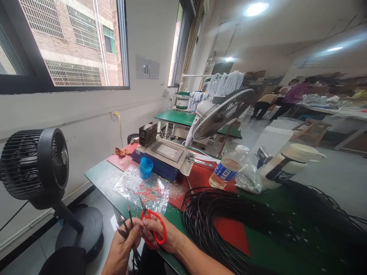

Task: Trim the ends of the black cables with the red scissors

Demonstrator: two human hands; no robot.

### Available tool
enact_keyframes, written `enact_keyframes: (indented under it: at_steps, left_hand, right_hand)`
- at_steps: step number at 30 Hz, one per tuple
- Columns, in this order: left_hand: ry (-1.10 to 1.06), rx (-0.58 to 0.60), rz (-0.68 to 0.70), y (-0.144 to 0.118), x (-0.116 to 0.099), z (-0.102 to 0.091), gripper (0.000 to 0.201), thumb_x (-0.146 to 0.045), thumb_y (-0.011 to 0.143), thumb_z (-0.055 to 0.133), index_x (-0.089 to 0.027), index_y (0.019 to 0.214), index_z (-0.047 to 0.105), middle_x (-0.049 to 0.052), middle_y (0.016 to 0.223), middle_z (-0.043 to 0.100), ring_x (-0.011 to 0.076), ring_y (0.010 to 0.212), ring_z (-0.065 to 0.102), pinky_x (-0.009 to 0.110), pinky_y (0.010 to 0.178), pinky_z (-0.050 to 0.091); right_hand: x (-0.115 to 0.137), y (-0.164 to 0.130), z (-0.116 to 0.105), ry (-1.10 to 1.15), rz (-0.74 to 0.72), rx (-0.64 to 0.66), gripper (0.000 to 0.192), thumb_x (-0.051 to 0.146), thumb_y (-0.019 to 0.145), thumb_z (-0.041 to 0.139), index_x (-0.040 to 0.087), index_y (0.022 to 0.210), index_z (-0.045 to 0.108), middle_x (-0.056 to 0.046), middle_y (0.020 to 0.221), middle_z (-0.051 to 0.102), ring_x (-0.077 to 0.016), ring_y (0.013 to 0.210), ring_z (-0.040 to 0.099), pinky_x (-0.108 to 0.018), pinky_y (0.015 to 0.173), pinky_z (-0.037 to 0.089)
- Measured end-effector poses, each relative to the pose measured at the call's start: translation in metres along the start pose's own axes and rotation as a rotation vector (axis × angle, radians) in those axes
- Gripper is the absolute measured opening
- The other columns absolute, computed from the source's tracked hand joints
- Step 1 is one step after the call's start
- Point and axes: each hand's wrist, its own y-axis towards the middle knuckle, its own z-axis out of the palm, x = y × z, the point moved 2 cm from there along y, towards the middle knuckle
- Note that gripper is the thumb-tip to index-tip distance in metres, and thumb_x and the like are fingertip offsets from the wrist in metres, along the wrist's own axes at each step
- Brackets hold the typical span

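Note:
My left hand [126, 238] is closed around several black cables [131, 215], whose stripped ends stick up past my fingers. Thin wires show at the tips, and the rest of the cables hang down below. In my right hand [164, 233] is a pair of red-handled scissors [163, 225], its blades pointing up and away. The fingertips of both hands meet at a small spot between them; what they pinch there is too small to make out. Just beyond the hands, many small red and tan pieces [149, 192] lie on a clear plastic bag [126, 183].
A blue cup [146, 168] stands by a blue soldering machine [160, 160]. Coiled black cables [200, 214] cover the table's right side, near a bottle [225, 170] and a jug [286, 164]. Fans stand at left [37, 164] and behind [220, 114]. People [295, 93] bend over a far table.

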Motion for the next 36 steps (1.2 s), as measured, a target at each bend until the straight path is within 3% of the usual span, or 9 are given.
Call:
enact_keyframes:
  at_steps: [5,9,14,22,28,32,36]
  left_hand:
    - [0.030,0.041,0.029,0.001,0.000,0.000,0.023,-0.038,0.075,0.058,-0.015,0.073,0.062,0.002,0.055,0.058,0.0087,0.047,0.037,0.027,0.048,0.022]
    - [0.014,0.001,0.014,0.002,-0.001,0.001,0.022,-0.038,0.075,0.059,-0.015,0.073,0.062,-0.001,0.053,0.054,0.0083,0.048,0.037,0.026,0.048,0.023]
    - [-0.011,0.021,0.015,-0.001,-0.004,0.004,0.022,-0.038,0.072,0.062,-0.016,0.069,0.061,0.001,0.053,0.058,0.0105,0.049,0.042,0.026,0.049,0.024]
    - [0.093,0.108,0.037,-0.002,-0.001,-0.004,0.022,-0.037,0.076,0.057,-0.016,0.069,0.061,-0.002,0.052,0.050,0.0095,0.050,0.032,0.028,0.050,0.022]
    - [0.049,0.120,0.050,-0.003,-0.003,0.000,0.019,-0.035,0.076,0.058,-0.017,0.071,0.063,0.001,0.055,0.058,0.0109,0.051,0.041,0.027,0.050,0.025]
    - [0.046,0.001,0.068,0.003,0.007,-0.007,0.022,-0.038,0.072,0.062,-0.016,0.071,0.063,0.000,0.052,0.055,0.0085,0.047,0.036,0.026,0.047,0.023]
    - [0.041,-0.113,0.034,0.009,0.016,-0.018,0.030,-0.044,0.066,0.066,-0.015,0.074,0.063,-0.005,0.045,0.045,0.0074,0.045,0.034,0.023,0.046,0.025]
  right_hand:
    - [0.000,0.000,0.000,-0.049,-0.015,-0.027,0.041,0.048,0.069,0.066,0.010,0.055,0.055,0.002,0.039,0.047,-0.0056,0.029,0.039,-0.017,0.029,0.025]
    - [0.002,0.000,0.001,-0.078,-0.041,-0.031,0.046,0.053,0.065,0.068,0.010,0.057,0.055,0.002,0.040,0.047,-0.0050,0.031,0.040,-0.016,0.031,0.028]
    - [0.001,-0.001,0.001,-0.047,0.008,-0.012,0.044,0.051,0.066,0.067,0.009,0.059,0.056,0.002,0.041,0.047,-0.0052,0.030,0.038,-0.017,0.029,0.025]
    - [0.003,-0.003,0.003,0.043,0.049,0.007,0.037,0.040,0.056,0.075,0.011,0.055,0.053,0.003,0.043,0.049,-0.0033,0.032,0.040,-0.014,0.030,0.026]
    - [0.001,-0.002,0.002,-0.023,0.072,-0.011,0.034,0.042,0.060,0.070,0.010,0.059,0.058,0.003,0.039,0.049,-0.0047,0.027,0.037,-0.015,0.027,0.024]
    - [0.002,-0.001,0.004,-0.095,-0.059,-0.045,0.041,0.049,0.067,0.066,0.011,0.054,0.055,0.003,0.039,0.046,-0.0052,0.031,0.039,-0.016,0.032,0.027]
    - [0.002,-0.002,0.004,-0.267,-0.167,-0.161,0.037,0.044,0.060,0.075,0.011,0.061,0.057,0.003,0.043,0.048,-0.0051,0.036,0.041,-0.016,0.035,0.028]
